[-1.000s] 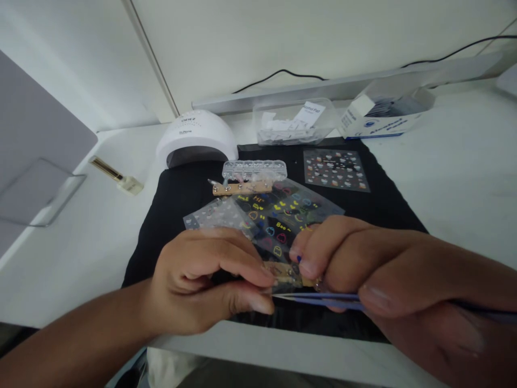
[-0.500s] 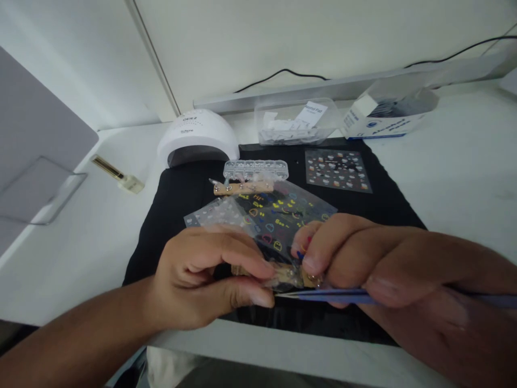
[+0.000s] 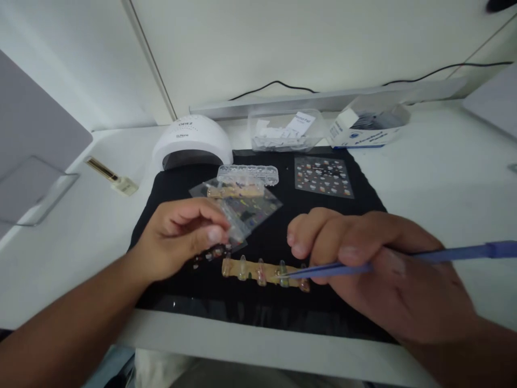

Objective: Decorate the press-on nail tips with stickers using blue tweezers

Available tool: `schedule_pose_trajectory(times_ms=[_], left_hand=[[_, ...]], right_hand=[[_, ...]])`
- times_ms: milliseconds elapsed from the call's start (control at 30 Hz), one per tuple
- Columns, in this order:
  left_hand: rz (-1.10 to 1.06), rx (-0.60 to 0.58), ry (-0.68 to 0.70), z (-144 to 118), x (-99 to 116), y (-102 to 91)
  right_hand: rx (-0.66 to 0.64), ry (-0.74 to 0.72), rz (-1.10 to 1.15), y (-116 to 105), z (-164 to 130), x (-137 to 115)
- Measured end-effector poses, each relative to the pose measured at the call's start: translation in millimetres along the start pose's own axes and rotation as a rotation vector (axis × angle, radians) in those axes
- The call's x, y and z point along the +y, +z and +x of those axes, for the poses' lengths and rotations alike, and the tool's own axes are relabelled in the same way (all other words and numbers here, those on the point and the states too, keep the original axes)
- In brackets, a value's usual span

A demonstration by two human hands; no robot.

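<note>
My left hand point(image 3: 177, 237) pinches clear sticker sheets point(image 3: 238, 207) by their near corner and holds them just over the black mat point(image 3: 363, 202). My right hand point(image 3: 363, 264) grips blue tweezers point(image 3: 404, 258), whose tips touch a wooden stick point(image 3: 262, 269) with several painted false nails on it. That stick lies on the mat near the front edge, between my hands. A second nail stick point(image 3: 236, 191) lies farther back, partly under the sheets.
A white nail lamp point(image 3: 191, 137) stands at the mat's back left. A clear nail-tip holder point(image 3: 248, 173), another sticker sheet point(image 3: 322, 177), a clear plastic box point(image 3: 285, 132) and a white-and-blue carton point(image 3: 369, 129) lie behind. A small brush point(image 3: 111, 175) rests left.
My left hand has pulled the sticker sheets up and to the left, uncovering the nail stick near the front edge. My right hand has lowered the tweezers' tips onto that stick.
</note>
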State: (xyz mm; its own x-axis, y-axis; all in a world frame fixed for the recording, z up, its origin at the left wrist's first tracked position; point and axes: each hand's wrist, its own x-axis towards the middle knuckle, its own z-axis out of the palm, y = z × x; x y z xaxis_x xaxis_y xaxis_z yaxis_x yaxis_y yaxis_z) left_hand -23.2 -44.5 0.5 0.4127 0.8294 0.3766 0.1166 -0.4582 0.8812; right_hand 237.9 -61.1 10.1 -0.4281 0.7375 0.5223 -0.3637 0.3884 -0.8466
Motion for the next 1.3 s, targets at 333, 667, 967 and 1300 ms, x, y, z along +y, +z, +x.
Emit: schedule_pose_trajectory(times_ms=[333, 667, 967, 1300], left_hand=[[0.567, 0.123, -0.336, 11, 2, -39.6], [0.686, -0.623, -0.261, 2, 31, -12.2], [0.65, -0.643, -0.213, 5, 5, 1.9], [0.593, -0.632, -0.177, 7, 0, 0.2]], right_hand=[[0.07, -0.092, -0.023, -8, 3, 8], [0.138, -0.035, -0.009, -12, 6, 14], [0.16, 0.08, -0.03, -15, 7, 17], [0.066, 0.112, -0.019, -19, 3, 16]])
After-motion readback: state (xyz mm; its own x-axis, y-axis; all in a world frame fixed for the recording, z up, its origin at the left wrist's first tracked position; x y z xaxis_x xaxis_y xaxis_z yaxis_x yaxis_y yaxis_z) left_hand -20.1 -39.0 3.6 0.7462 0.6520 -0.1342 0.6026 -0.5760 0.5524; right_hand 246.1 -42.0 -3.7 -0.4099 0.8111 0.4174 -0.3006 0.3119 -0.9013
